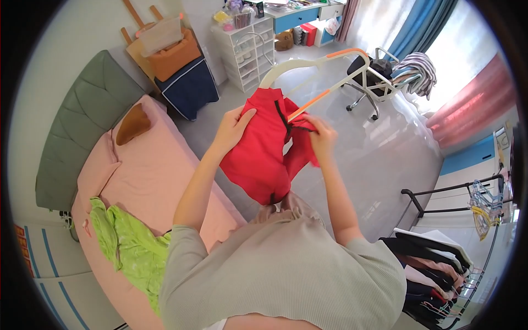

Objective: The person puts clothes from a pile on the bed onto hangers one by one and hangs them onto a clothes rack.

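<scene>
Dead centre of the frame, the black-trimmed red garment (250, 154) is gripped on its left side by the left hand (234, 131), while its black edging is pinched by the right hand (322, 137), beside a cream-and-orange looped bar (347, 53).

A pink-sheeted bed (159, 176) with a padded grey-green headboard (82, 132) bears a brown cushion (133, 125) and, well apart from it, a crumpled lime-green garment (137, 242). Beyond it, an orange-brown case (175, 59) and a translucent plastic bin (160, 36) sit above a navy fabric box with white edging (190, 92), near a white drawer tower (248, 70) and a blue-and-white desk (297, 20). By the blue curtain (421, 27), a wheeled office chair (363, 91) carries striped cloth (422, 72), while a black metal rack (448, 187) at lower right holds dark, white and pink clothes (434, 267) and blue and yellow hangers (482, 212).
</scene>
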`<action>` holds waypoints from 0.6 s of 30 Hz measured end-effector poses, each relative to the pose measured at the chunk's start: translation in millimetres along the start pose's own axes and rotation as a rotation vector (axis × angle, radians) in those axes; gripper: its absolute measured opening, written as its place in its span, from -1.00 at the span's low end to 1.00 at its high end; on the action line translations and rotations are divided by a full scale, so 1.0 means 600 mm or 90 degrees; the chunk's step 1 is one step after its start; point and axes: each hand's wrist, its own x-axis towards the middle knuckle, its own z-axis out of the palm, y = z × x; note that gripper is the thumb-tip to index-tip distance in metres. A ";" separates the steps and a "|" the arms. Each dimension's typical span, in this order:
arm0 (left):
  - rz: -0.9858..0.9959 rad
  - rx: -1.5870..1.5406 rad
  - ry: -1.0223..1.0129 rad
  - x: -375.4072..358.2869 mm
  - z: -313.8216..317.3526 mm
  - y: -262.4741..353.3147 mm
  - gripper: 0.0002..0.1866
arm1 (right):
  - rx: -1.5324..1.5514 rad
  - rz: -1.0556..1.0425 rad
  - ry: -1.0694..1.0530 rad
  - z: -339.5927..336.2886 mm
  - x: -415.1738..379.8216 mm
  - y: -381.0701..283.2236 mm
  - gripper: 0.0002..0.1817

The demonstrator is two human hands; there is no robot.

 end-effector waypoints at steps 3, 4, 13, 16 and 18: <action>0.053 0.064 0.039 -0.008 0.002 -0.014 -0.71 | -0.026 -0.059 0.100 -0.039 0.067 -0.010 -0.75; 0.074 0.052 0.063 -0.014 0.008 -0.012 -0.71 | -0.026 -0.064 0.099 -0.050 0.082 -0.013 -0.75; 0.153 -0.069 0.242 -0.020 0.005 -0.009 -0.72 | 0.303 0.154 -0.458 -0.094 0.074 -0.029 -0.71; 0.155 -0.094 0.221 -0.013 0.005 -0.013 -0.73 | 0.363 0.164 -0.544 -0.080 0.037 -0.059 -0.63; 0.160 -0.099 0.203 -0.015 0.006 -0.009 -0.74 | 0.219 0.202 -0.633 -0.077 0.039 -0.055 -0.66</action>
